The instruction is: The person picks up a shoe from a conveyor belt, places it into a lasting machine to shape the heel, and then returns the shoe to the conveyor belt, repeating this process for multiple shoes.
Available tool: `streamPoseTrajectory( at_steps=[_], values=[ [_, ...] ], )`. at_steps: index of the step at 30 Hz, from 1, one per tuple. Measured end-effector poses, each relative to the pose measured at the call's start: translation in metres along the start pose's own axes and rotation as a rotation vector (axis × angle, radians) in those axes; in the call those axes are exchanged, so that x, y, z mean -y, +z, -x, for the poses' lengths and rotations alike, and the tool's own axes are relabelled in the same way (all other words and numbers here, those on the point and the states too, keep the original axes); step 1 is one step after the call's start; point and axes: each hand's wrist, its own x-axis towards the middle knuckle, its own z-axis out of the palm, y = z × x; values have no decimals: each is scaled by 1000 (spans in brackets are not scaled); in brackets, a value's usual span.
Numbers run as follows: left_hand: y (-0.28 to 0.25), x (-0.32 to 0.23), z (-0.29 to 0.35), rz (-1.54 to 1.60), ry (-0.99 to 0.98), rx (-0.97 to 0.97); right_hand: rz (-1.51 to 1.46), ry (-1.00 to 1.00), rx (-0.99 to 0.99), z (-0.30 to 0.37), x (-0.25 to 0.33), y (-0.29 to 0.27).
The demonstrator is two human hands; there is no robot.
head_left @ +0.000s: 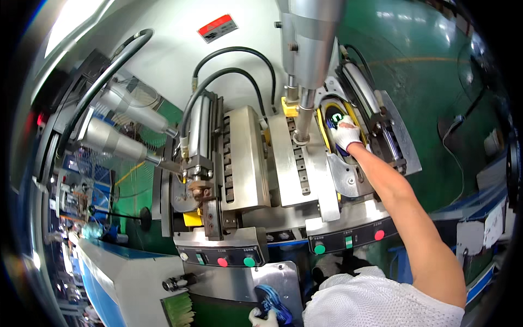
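My right hand (346,134), in a white glove, reaches into the right-hand station of a metal press. Its fingers are closed on a dark blue shoe (330,120) with a pale green mark, which lies between yellow-edged side pads (354,115). The hand hides part of that shoe. At the lower edge, my left hand (263,318), also gloved, grips a blue patterned shoe (274,303) over a bare metal plate (283,275). The frame's edge cuts off part of this hand and shoe.
Metal cylinders (313,49) and black hoses (239,49) stand over the press. Control panels with green and red buttons (320,249) run along its front. A green brush (178,309) and a black cylindrical tool (180,282) are at lower left. A fan (473,68) stands far right.
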Motion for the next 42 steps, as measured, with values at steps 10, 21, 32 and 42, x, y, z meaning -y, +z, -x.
streamPoseTrajectory(
  at_steps=[10,21,32,42],
  values=[
    [110,257,43,-110,-198,-580,-119,-12,456,101,94,-115],
    [33,166,80,574,-361,-428,707,-988,-69,360,19,69],
    [102,215,75,185,-594,-571,-162,-1007,1127,691,179,122],
    [1,234,22,410,-604,-96,-116,-149,1388,635,243,76]
  ],
)
